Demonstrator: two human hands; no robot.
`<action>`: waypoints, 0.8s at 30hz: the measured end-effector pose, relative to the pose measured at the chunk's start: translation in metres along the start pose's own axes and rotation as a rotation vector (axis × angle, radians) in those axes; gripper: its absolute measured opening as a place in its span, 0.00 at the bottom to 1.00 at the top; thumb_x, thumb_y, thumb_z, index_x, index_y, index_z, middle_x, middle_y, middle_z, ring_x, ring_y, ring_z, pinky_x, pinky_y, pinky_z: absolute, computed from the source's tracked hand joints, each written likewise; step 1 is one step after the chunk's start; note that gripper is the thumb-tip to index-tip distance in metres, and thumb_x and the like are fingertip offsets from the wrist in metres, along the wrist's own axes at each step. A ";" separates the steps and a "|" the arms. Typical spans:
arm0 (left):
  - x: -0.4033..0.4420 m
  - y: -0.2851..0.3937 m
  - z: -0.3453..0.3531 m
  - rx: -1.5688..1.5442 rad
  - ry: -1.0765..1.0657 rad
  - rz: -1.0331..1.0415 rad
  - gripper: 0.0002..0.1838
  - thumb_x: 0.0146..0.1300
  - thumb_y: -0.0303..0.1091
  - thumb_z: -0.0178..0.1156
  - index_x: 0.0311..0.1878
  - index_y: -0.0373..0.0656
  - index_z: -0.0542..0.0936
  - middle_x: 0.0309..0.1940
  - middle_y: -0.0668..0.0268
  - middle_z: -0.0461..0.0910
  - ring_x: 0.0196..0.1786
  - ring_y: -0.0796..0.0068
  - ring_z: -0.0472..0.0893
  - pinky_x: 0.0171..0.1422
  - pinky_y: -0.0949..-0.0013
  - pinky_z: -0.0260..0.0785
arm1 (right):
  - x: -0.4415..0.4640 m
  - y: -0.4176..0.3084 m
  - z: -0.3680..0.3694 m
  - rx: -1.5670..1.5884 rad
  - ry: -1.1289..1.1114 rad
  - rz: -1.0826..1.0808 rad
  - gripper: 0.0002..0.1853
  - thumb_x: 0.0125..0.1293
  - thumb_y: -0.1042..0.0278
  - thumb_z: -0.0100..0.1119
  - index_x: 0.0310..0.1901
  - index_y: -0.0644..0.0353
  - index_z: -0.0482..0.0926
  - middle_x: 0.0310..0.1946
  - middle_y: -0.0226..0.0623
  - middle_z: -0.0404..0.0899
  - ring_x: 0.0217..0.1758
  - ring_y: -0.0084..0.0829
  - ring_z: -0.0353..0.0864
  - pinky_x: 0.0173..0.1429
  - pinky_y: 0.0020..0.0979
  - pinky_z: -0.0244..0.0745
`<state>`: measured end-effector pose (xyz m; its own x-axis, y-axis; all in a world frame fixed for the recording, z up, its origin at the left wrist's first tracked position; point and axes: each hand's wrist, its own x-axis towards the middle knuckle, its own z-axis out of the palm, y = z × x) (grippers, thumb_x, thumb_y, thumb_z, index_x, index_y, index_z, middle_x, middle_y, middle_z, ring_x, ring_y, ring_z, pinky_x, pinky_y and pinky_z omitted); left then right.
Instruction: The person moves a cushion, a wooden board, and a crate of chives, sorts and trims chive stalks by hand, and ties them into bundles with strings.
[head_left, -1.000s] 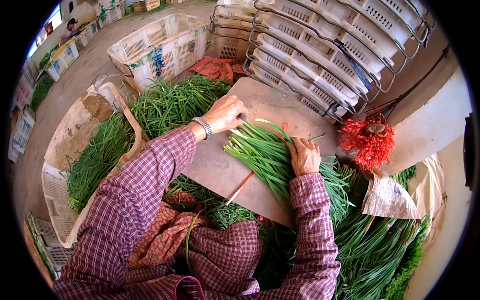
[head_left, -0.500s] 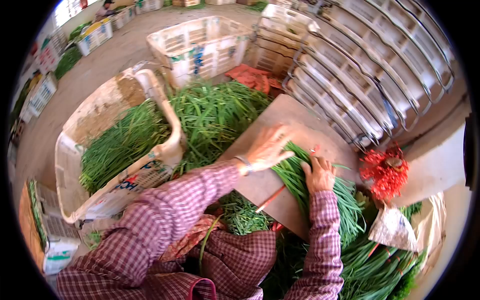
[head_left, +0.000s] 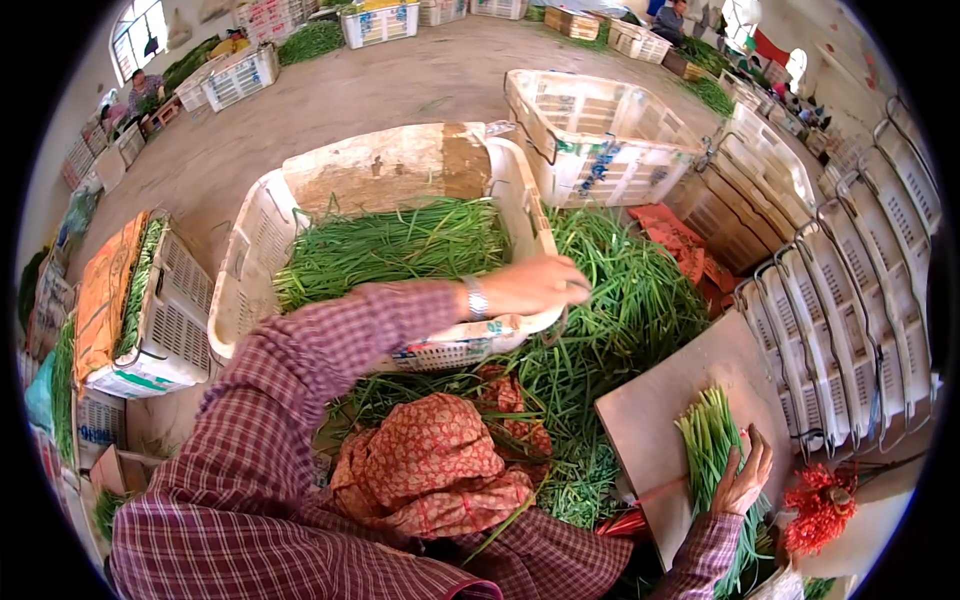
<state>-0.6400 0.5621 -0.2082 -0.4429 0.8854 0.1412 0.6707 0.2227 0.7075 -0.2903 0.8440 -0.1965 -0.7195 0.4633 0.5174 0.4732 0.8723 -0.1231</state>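
My left hand (head_left: 530,287) hovers at the right rim of a white crate (head_left: 522,180), beside a loose heap of long green leafy stalks (head_left: 630,285). Its fingers are smeared by motion, and what they hold, if anything, cannot be made out. More of these stalks (head_left: 400,245) fill the bottom of the crate. My right hand (head_left: 743,477) rests open, fingers apart, against the right side of a bundle of stalks (head_left: 708,440) on a brown board (head_left: 650,400). A small red bit shows near its fingertips. A red strip (head_left: 662,490) lies left of the bundle.
Stacked white crates (head_left: 850,320) stand to the right, with a bunch of red ties (head_left: 820,508) below. Another white crate (head_left: 630,150) is ahead. A filled crate (head_left: 165,320) stands at left. Patterned red cloth (head_left: 430,460) covers my lap. People sit in the background.
The view has swung left. My left hand has left the board and moved to the crate's rim. My right hand stays by the bundle on the board.
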 end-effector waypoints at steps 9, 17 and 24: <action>-0.232 -0.163 -0.140 -0.098 0.379 -0.547 0.27 0.67 0.52 0.51 0.51 0.33 0.78 0.44 0.56 0.82 0.48 0.67 0.79 0.55 0.68 0.69 | 0.070 -0.231 0.098 0.472 -0.259 -0.438 0.17 0.68 0.59 0.51 0.47 0.65 0.79 0.44 0.48 0.80 0.50 0.45 0.78 0.57 0.40 0.73; -0.265 -0.209 -0.118 -0.071 0.321 -0.650 0.20 0.67 0.41 0.53 0.48 0.32 0.79 0.38 0.60 0.83 0.39 0.74 0.78 0.48 0.70 0.69 | 0.081 -0.322 0.209 0.524 -0.367 -0.238 0.15 0.70 0.55 0.50 0.46 0.53 0.82 0.32 0.39 0.84 0.35 0.37 0.84 0.43 0.36 0.77; -0.220 -0.251 -0.104 -0.226 0.285 -0.540 0.18 0.66 0.38 0.56 0.50 0.31 0.78 0.41 0.57 0.82 0.44 0.71 0.81 0.53 0.69 0.72 | 0.087 -0.322 0.219 0.402 -0.332 -0.364 0.15 0.70 0.55 0.51 0.40 0.57 0.82 0.23 0.36 0.83 0.24 0.33 0.83 0.32 0.34 0.76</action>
<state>-0.7722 0.2691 -0.3449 -0.8442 0.5227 -0.1187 0.1815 0.4871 0.8542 -0.6169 0.6375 -0.2977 -0.9482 0.0936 0.3035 -0.0128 0.9436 -0.3310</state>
